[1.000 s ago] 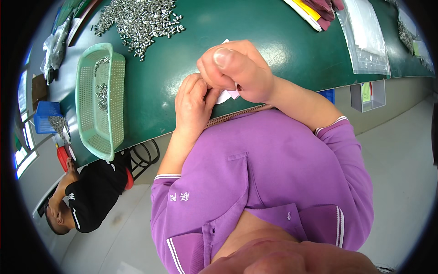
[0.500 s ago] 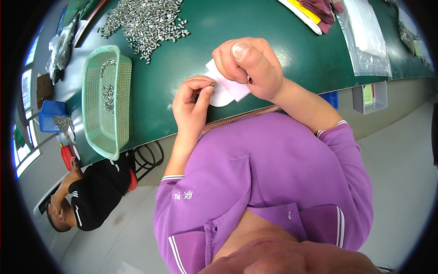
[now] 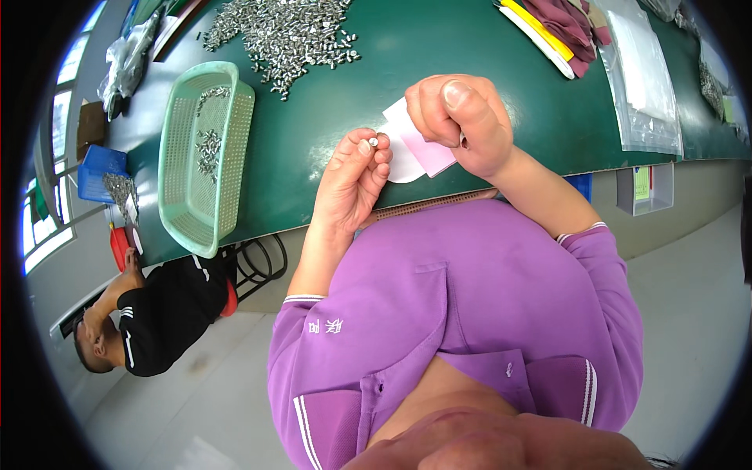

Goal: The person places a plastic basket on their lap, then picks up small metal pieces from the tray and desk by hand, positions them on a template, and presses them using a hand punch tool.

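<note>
OK, left hand [image 3: 352, 172]: part [image 3: 373, 142] pinched at fingertips, above table [image 3: 313, 106]
Right hand [image 3: 472, 121]: curled fist by papers [image 3: 432, 159], can't tell contents
Basket [image 3: 237, 141]: left of hands, loose parts [image 3: 208, 153] inside

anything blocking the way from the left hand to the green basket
Nothing visible stands between the left hand, pinching a small metal piece, and the green basket; only the basket's own side wall faces it.

Silvery part [image 3: 374, 142], pink slip [image 3: 435, 157], green table [image 3: 294, 149]
</note>
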The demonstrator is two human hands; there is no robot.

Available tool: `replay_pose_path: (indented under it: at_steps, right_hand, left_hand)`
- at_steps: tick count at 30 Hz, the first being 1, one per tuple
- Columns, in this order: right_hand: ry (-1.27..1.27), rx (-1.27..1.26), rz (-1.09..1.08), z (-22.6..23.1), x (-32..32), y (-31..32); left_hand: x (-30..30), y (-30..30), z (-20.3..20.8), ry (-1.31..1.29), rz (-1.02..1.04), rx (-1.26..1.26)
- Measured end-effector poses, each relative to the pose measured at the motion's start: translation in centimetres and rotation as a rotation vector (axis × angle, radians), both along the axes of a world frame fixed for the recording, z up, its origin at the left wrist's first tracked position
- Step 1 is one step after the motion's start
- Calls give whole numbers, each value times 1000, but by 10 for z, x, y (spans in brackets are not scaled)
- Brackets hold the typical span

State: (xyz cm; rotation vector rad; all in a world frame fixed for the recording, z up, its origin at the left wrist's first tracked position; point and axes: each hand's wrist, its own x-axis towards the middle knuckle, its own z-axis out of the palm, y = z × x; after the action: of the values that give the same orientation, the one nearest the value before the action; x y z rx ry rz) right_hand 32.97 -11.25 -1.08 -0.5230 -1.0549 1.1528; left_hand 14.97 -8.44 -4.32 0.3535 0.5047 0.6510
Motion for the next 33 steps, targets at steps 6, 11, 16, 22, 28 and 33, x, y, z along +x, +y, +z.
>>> replay_pose_path:
  at_steps: [6,11,16,22,28,33]
  right_hand:
    - [-15,-8,11,-1,3,0]
    - [-44,19,11,1,0,-1]
    - [-53,22,22,1,-1,-1]
    - [-49,24,15,1,1,-1]
    - [-16,28,19,0,1,-1]
    - [-22,24,17,1,1,-2]
  left_hand:
    - [-38,39,35,697,384,1032]
    - [-102,94,63,1841,724,1506]
    - [-81,100,55,1698,737,1745]
    - [-18,110,15,1591,180,1744]
    - [-7,124,9,1677,127,1898]
    - [-5,118,13,1619,79,1942]
